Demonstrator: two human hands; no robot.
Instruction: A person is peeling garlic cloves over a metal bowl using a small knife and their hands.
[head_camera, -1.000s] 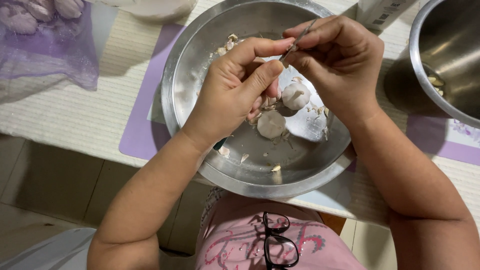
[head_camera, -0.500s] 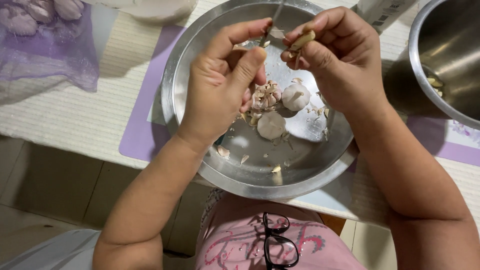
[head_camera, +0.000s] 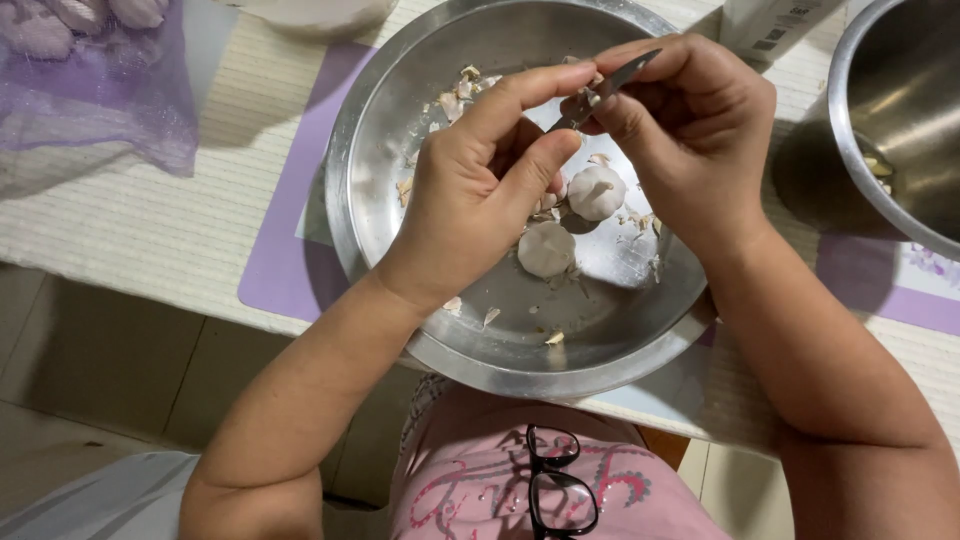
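I see both hands raised over the wide, round stainless-steel basin (head_camera: 370, 215) that sits on the pale ribbed table mat (head_camera: 130, 230). My left hand (head_camera: 480, 200) has its thumb and forefinger pressed together around something small near the knife; I think it is a garlic clove, though the fingers hide it and I cannot tell for sure. My right hand (head_camera: 690, 140) pinches a small knife with a thin grey metal blade (head_camera: 615, 82), the blade slanting up and to the right, its lower end meeting the left fingertips.

Beneath the hands, inside the basin, lie two whole white garlic bulbs: one (head_camera: 597, 192) just under the right hand, the other (head_camera: 546, 249) near it, closer to me. Scraps of papery garlic skin (head_camera: 470, 95) are scattered over the basin floor.

To the right stands a deeper steel bowl (head_camera: 900, 110), well apart from the hands. At the upper left a purple mesh bag (head_camera: 90, 90) holds more garlic bulbs. Purple placemats (head_camera: 285, 240) show under the basin. Black-framed glasses (head_camera: 560, 480) hang on a pink shirt at the bottom edge.
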